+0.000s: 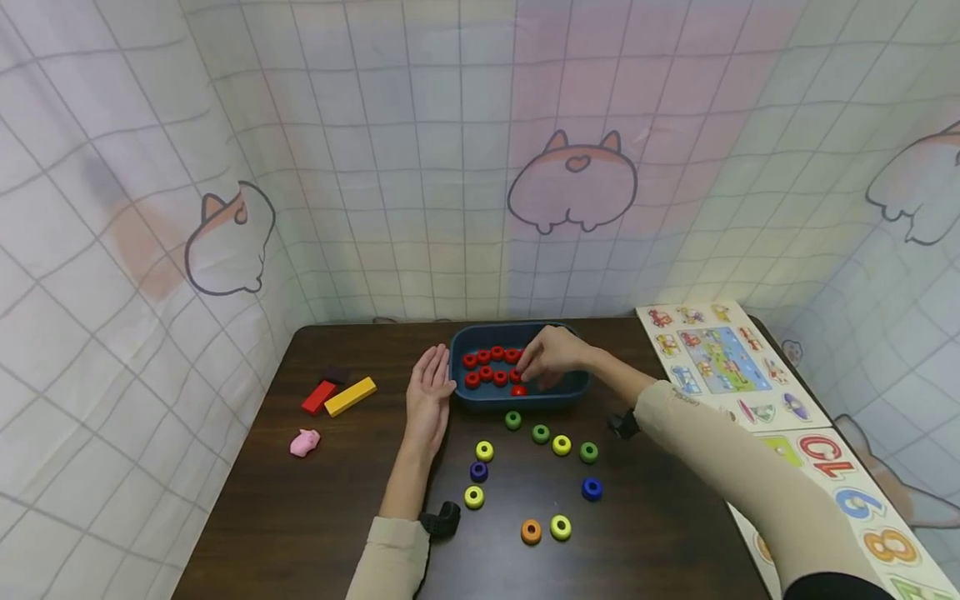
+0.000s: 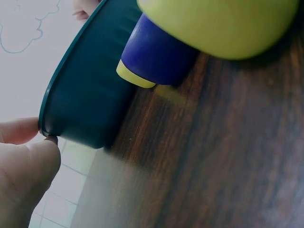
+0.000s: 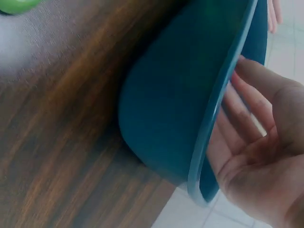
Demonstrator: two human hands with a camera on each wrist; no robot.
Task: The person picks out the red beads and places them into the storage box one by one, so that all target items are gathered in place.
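Observation:
In the head view, a dark blue-green tray (image 1: 517,402) holds several red rings (image 1: 486,374). My left hand (image 1: 429,400) lies along the tray's left end, palm up and fingers straight. In the left wrist view, the thumb and a finger touch the tray's rim (image 2: 45,107). My right hand (image 1: 553,354) reaches into the tray from the right, its bent fingers pinching a red ring near the middle. The right wrist view shows the thumb (image 3: 259,76) and fingers behind the tray wall (image 3: 175,95), which hides the fingertips there.
Green (image 1: 541,433), yellow (image 1: 560,527), blue (image 1: 592,488) and orange (image 1: 531,532) rings lie in front of the tray. At the left are a red block (image 1: 319,397), a yellow block (image 1: 350,397) and a pink pig (image 1: 304,442). Picture boards (image 1: 720,358) cover the table's right side.

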